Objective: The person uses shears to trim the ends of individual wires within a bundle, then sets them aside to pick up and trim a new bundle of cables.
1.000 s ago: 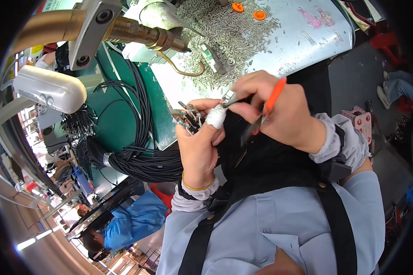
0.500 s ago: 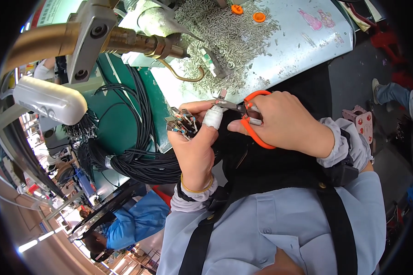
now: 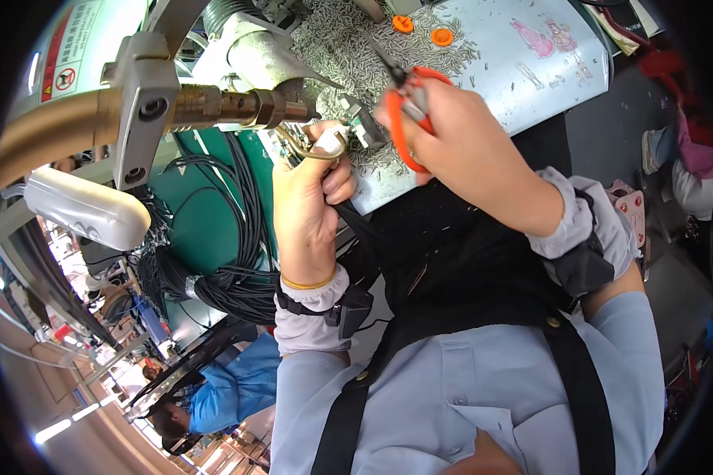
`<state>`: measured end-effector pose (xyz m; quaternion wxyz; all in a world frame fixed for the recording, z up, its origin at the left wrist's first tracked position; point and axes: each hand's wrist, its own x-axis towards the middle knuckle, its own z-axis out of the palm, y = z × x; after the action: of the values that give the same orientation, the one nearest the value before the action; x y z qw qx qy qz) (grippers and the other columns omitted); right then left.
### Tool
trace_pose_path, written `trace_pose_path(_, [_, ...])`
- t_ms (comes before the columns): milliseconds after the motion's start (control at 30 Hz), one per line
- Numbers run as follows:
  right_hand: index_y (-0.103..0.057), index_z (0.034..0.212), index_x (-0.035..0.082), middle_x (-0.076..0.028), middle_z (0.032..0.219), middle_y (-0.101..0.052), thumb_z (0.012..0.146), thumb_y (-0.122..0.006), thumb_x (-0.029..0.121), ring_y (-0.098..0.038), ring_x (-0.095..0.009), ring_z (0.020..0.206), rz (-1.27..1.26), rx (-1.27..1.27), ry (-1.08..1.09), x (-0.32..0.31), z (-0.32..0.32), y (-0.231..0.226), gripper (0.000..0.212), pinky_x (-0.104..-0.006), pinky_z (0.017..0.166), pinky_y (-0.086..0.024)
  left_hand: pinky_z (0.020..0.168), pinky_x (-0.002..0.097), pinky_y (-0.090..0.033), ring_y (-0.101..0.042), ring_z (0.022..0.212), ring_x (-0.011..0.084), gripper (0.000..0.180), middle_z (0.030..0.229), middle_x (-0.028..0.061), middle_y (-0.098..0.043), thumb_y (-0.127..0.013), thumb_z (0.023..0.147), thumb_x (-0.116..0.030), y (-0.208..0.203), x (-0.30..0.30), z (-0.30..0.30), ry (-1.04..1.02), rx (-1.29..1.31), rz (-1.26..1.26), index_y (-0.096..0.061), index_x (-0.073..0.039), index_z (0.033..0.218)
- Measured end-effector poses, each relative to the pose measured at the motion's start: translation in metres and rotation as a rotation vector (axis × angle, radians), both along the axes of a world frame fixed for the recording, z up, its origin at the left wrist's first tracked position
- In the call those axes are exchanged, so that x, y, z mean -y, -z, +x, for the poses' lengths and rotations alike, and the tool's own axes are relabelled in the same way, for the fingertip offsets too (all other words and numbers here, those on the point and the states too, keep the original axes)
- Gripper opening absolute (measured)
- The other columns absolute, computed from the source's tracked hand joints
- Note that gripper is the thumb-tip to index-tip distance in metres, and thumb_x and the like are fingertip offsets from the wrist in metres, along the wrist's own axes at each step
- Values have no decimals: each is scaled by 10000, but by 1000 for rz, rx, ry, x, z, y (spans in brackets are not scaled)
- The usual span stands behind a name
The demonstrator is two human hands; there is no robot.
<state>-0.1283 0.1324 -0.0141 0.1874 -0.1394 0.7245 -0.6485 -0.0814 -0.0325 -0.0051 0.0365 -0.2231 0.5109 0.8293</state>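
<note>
My left hand, its thumb tip wrapped in white tape, is raised under the nozzle of a machine. Its fingers are curled round small metal connectors with wire ends, mostly hidden behind the hand and a bent brass tube. Beside the thumb is a small green-and-white fixture. In my right hand are orange-handled pliers, slightly blurred, with the jaws pointing away over a heap of small metal pins.
Two orange caps lie by the pins on the pale tabletop. Coiled black cables rest on the green surface at the left, below a white lamp. A person in blue sits at lower left.
My left hand has moved up and left, to the machine's nozzle. My right hand has lifted the pliers away from it, up over the heap of pins.
</note>
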Motion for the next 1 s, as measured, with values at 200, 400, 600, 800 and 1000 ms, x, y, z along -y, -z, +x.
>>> trace_pose_path(200, [-488,811,-12,-21,534,-469,848,-520,176,-453,-76,408,5,66,-75,18,-14,8,194,-235,392,-378,365,173,-211,-293,414,39,134,594,-7,-428,-577,775,-56,0,13,-4,44,59,8,-520,5,880])
trace_pose_path(400, [-471,804,-5,-20,542,-469,849,-504,155,-454,-71,424,-36,-106,-44,20,-14,16,169,-234,388,-379,363,174,-208,-292,417,36,151,597,-2,-437,-585,757,-45,-2,15,-3,76,45,19,-512,12,877])
trace_pose_path(600, [-454,782,-1,-18,542,-461,851,-506,153,-450,-68,432,-59,-107,-52,21,-15,17,176,-230,392,-374,363,172,-202,-296,422,33,142,600,-3,-441,-586,749,-42,-6,5,-3,18,25,-76,-505,6,855])
trace_pose_path(800, [-459,791,7,-10,537,-453,850,-522,175,-439,-61,426,-77,-83,-43,21,-13,17,188,-216,391,-358,361,168,-198,-296,419,27,133,607,-5,-442,-585,749,-31,-5,8,-2,14,27,-69,-503,1,849])
trace_pose_path(1000, [-465,793,21,7,572,-450,850,-527,167,-393,-44,421,-158,-16,-54,14,-5,17,168,-200,389,-329,415,193,-301,-409,499,74,150,695,53,-530,-572,759,-7,-8,6,10,59,18,-31,-522,25,897])
